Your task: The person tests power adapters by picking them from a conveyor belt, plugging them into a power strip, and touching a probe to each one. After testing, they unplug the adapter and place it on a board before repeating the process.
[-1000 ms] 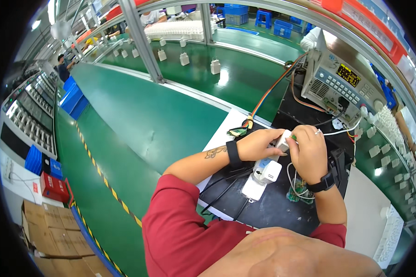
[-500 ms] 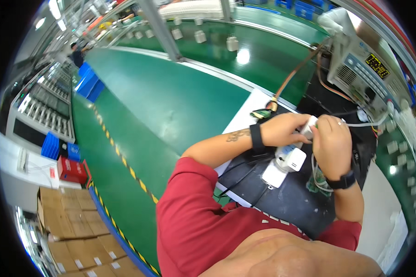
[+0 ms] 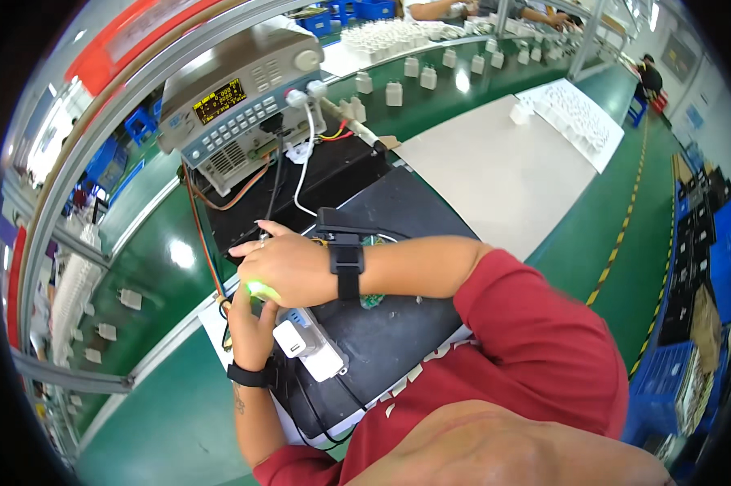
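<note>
My left hand (image 3: pixel 252 330) and my right hand (image 3: pixel 288 267) meet above the black work surface, the right one lying across the left one's fingers. Both are closed, and whatever is between them is hidden. A bright green light (image 3: pixel 258 288) glows where they meet, under the right hand's edge. Just below them lies a white power strip (image 3: pixel 323 361) with a white charger (image 3: pixel 290 338) plugged into it. Part of a green circuit board (image 3: pixel 372 300) shows beneath my right wrist.
A bench instrument (image 3: pixel 244 105) with a lit display and cables stands beyond my hands. Right of it lies a pale board (image 3: pixel 479 162), with a white tray (image 3: pixel 580 121) of small parts. White chargers (image 3: pixel 394 93) sit along the green conveyor. Black cables (image 3: pixel 317 413) run along the near edge.
The view has swung right, so the instrument now appears at upper left. My right hand has come over the left; the white charger seen between them earlier is hidden, and a green light shows.
</note>
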### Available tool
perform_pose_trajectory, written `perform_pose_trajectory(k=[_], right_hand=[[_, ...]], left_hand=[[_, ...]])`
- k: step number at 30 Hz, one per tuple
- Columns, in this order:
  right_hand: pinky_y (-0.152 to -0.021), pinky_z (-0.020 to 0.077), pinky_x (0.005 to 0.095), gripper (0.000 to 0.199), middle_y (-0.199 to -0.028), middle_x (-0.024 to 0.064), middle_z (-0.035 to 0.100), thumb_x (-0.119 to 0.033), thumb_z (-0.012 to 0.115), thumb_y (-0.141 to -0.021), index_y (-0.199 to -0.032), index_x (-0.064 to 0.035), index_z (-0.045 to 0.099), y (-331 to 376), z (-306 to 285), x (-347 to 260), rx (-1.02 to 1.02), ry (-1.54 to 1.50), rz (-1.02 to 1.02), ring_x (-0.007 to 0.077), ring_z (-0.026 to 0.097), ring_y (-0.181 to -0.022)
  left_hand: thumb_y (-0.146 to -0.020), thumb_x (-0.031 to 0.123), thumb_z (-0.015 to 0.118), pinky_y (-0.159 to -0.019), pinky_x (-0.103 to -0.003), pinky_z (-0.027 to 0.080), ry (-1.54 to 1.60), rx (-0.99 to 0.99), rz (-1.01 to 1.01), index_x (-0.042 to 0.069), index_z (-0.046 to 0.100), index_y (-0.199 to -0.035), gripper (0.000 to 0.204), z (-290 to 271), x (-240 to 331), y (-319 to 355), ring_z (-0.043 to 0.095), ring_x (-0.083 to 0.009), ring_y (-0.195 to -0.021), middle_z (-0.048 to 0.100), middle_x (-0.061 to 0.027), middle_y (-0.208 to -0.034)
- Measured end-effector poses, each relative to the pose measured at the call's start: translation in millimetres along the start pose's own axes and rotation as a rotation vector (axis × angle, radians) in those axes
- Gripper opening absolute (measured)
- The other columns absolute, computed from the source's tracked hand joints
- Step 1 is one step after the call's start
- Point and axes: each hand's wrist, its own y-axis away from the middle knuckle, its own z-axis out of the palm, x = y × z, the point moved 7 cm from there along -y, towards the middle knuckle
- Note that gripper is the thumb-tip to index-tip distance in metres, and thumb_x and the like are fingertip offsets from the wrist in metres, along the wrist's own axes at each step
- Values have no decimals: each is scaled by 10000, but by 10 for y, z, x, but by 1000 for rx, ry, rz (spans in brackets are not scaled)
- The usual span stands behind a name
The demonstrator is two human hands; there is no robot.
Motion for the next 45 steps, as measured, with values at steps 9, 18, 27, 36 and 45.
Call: perform_pose_trajectory(k=[9, 18, 27, 36, 45], right_hand=[[-922, 243, 610, 269, -1038, 7, 580, -289, 635, -679, -910, -152, 617, 98, -76, -39, 23, 162, -82, 268, 378, -1197], [-991, 287, 419, 593, -1311, 206, 321, -122, 650, -715, -1231, -6, 382, 458, -420, 56, 378, -194, -8, 379, 339, -1201], [-972, 307, 441, 555, -1252, 211, 392, -73, 643, -669, -1173, -11, 420, 560, -77, 63, 359, -272, -65, 393, 380, -1174], [-770, 413, 437, 117, -928, 65, 523, -126, 585, -699, -629, -97, 496, 919, -1195, -475, 791, -579, -416, 296, 533, -915], [-642, 419, 348, 103, -745, 22, 497, -163, 585, -698, -651, -97, 521, 966, -1473, -603, 862, -471, -361, 204, 512, -686]], left_hand=[[-709, 56, 632, -874, -379, 401, -528, 41, 141, -45, 416, -1203, 548, -142, 414, 97, 512, -366, -1019, 530, -232, -1094], [-592, 263, 791, -968, -368, 332, -173, -157, -18, 12, 362, -1283, 851, 115, 611, 614, 471, -302, -1105, 502, -187, -1162], [-654, 186, 744, -1010, -468, 254, -251, 66, 25, 16, 491, -1107, 546, 204, 367, 648, 478, -336, -1094, 532, -171, -1134], [-673, 110, 705, -1027, -432, 250, -232, -83, -173, -25, 453, -1113, 524, 308, 76, 729, 493, -259, -1075, 530, -155, -1126], [-635, 148, 738, -1003, -436, 284, 26, 184, -295, -67, 380, -1158, 669, 274, 100, 811, 477, -307, -1102, 504, -204, -1145]])
